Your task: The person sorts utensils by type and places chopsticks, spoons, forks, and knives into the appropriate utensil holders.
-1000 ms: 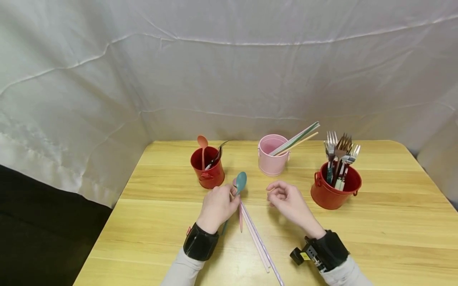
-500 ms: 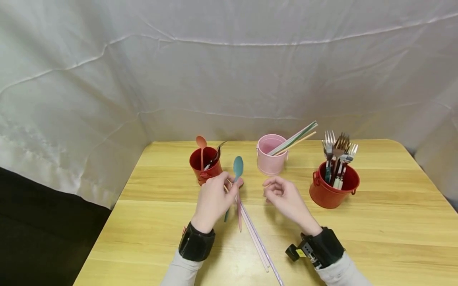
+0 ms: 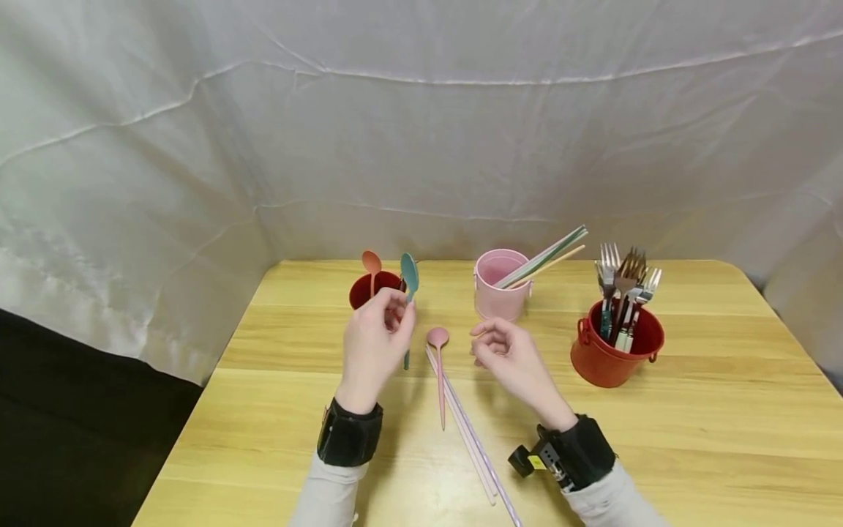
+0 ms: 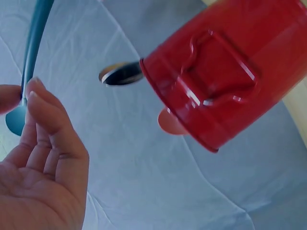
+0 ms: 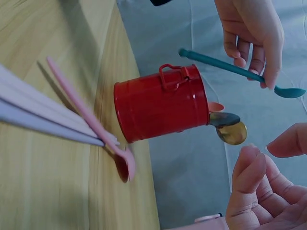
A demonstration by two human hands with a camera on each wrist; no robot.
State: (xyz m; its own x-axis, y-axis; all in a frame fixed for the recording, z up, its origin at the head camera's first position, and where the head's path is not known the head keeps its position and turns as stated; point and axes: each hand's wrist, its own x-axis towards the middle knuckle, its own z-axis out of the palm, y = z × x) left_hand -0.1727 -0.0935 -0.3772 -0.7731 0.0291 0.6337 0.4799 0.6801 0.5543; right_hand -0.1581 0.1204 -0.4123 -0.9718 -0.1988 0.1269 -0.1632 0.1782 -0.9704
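Note:
My left hand [image 3: 372, 348] pinches a teal spoon [image 3: 410, 272] near its bowl, with thumb and fingertips. The spoon is upright, bowl up, its handle hanging below the fingers. In the right wrist view the whole teal spoon [image 5: 220, 65] shows, raised off the table. Behind the left hand stands a red bucket [image 4: 225, 72], partly hidden in the head view, holding an orange spoon [image 3: 372, 262] and metal spoons [image 5: 232, 132]. My right hand [image 3: 516, 359] hovers with loosely curled fingers, holding nothing. Between the hands, a pink spoon [image 3: 440, 377] lies on the table.
Several pale pink and lilac straws [image 3: 476, 446] lie beside the pink spoon, running toward the near edge. A pink bucket [image 3: 498, 301] with straws [image 3: 549, 256] leaning out stands at the back. Right of it, another red bucket [image 3: 601, 366] holds several forks [image 3: 630, 274]. Fabric hangs behind.
My left hand has lifted the teal spoon off the pink spoon and straws, moving it up and left to the red bucket. The right hand has drifted slightly left.

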